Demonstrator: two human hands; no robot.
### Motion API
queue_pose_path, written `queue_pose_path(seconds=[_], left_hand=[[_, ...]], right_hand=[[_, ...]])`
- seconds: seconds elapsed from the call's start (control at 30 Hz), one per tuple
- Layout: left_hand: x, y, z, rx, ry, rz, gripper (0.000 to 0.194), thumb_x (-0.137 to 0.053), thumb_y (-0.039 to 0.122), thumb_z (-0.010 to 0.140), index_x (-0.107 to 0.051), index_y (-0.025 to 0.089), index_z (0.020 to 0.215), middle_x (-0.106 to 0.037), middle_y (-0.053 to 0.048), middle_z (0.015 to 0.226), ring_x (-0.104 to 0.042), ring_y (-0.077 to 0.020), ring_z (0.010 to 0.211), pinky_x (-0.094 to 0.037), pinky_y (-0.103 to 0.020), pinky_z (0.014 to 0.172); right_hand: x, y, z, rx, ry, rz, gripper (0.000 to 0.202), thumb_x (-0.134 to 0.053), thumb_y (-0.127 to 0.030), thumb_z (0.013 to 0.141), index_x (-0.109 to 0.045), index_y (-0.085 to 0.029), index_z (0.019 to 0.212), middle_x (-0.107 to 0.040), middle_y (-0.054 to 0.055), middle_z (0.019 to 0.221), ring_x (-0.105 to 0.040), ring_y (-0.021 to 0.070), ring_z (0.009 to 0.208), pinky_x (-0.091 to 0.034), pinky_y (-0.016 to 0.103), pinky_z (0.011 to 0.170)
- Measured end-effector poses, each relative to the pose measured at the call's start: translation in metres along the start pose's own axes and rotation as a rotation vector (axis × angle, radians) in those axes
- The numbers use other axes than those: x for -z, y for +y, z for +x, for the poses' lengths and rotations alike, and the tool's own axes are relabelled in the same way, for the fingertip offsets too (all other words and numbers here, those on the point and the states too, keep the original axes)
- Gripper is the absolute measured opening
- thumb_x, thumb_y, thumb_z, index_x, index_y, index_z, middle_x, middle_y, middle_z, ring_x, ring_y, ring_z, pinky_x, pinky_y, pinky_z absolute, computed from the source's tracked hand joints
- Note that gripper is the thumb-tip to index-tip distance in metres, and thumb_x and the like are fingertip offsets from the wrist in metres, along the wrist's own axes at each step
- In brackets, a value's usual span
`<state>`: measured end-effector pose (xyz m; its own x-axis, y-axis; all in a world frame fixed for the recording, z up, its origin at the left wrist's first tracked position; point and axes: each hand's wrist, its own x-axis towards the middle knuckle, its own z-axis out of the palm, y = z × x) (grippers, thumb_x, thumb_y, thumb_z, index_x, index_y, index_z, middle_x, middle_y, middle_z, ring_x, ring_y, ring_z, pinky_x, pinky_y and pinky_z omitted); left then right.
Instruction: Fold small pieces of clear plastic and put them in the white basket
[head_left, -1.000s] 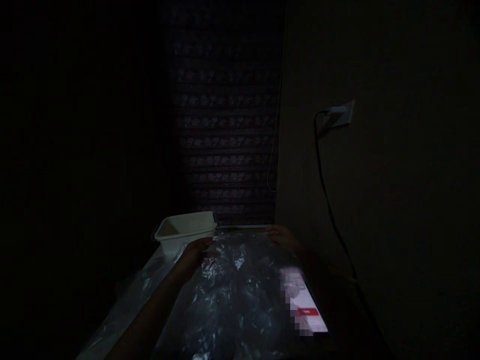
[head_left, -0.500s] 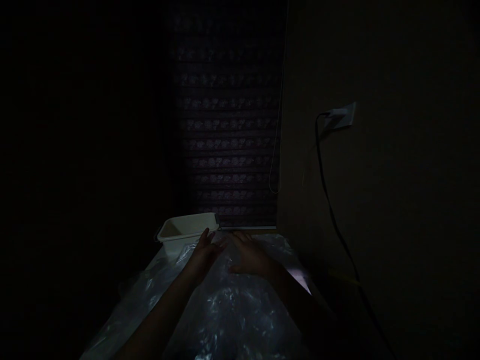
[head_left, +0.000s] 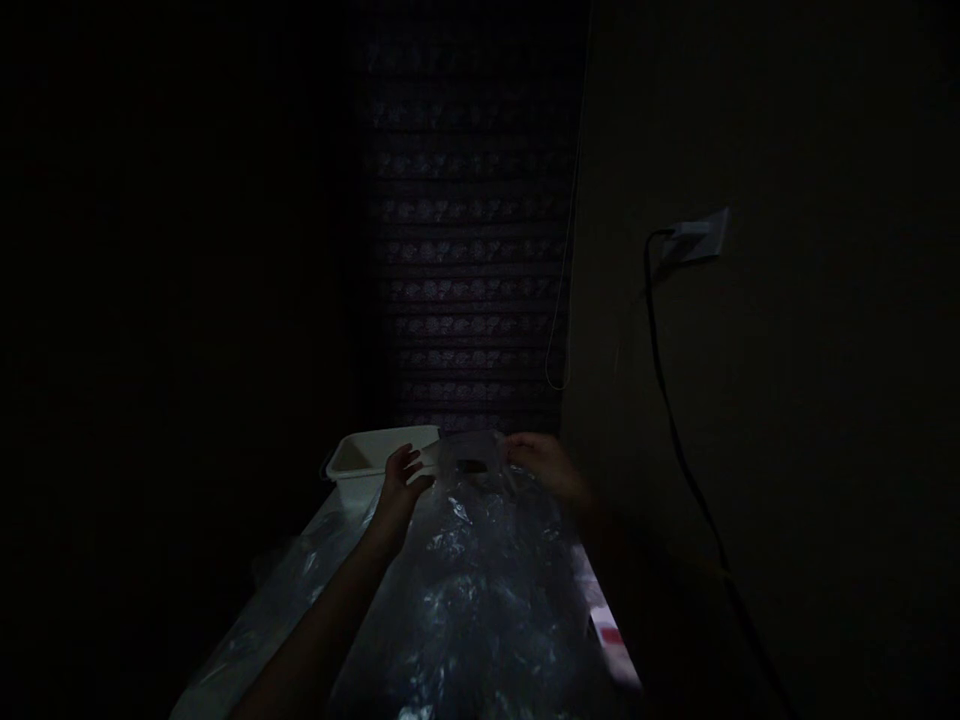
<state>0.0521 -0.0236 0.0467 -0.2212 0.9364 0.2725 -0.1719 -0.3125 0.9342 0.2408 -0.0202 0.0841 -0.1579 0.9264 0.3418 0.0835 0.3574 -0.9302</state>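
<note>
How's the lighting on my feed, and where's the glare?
Head view: very dark overall, far left nearly black; head view: pale glints scattered over the clear plastic; head view: glowing screen, lower right, the brightest patch.

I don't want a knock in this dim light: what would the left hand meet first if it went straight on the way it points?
The left hand would probably meet the pale tub, near its right end, though depth is unclear here.
</note>
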Motion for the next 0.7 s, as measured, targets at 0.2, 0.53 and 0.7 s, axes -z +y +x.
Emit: queue_pose_path(seconds=[0.2,0.53,0.7], left_hand=[[0.0,0.028,-0.003,-0.129,-0.18,0.283,0.065,-0.062,0.015,0.042,-0.039,0.02,0.103,-0.041,-0.007,0.111,-0.033,-0.0191,0.103,-0.027,-0.028,0.081],[0.01,0.037,-0.007,0.208,-0.388,0.163,0.013,-0.05,0.024,0.058,-0.054,0.012,0.055,-0.056,-0.002,0.051,-0.05,-0.0116,0.045,-0.039,-0.023,0.045],[0.022,0.013,-0.001,0.287,-0.416,0.17,0.022,-0.055,0.026,0.055,-0.055,0.012,0.071,-0.059,-0.004,0.06,-0.053,-0.0124,0.053,-0.04,-0.023,0.05]], right_hand=[[0.008,-0.018,-0.013,-0.06,-0.164,0.304,0.017,-0.05,-0.029,0.06,-0.051,-0.014,0.054,-0.048,-0.002,0.052,-0.044,0.0065,0.048,-0.033,0.02,0.048],[0.015,0.008,-0.005,-0.266,-0.079,0.179,0.013,-0.052,-0.026,0.057,-0.051,-0.014,0.054,-0.037,-0.006,0.038,-0.026,0.0012,0.031,-0.016,0.016,0.032],[0.006,0.034,0.003,-0.341,-0.158,0.104,0.017,-0.052,-0.028,0.055,-0.047,-0.014,0.047,-0.033,-0.007,0.034,-0.026,0.0016,0.028,-0.015,0.017,0.031]])
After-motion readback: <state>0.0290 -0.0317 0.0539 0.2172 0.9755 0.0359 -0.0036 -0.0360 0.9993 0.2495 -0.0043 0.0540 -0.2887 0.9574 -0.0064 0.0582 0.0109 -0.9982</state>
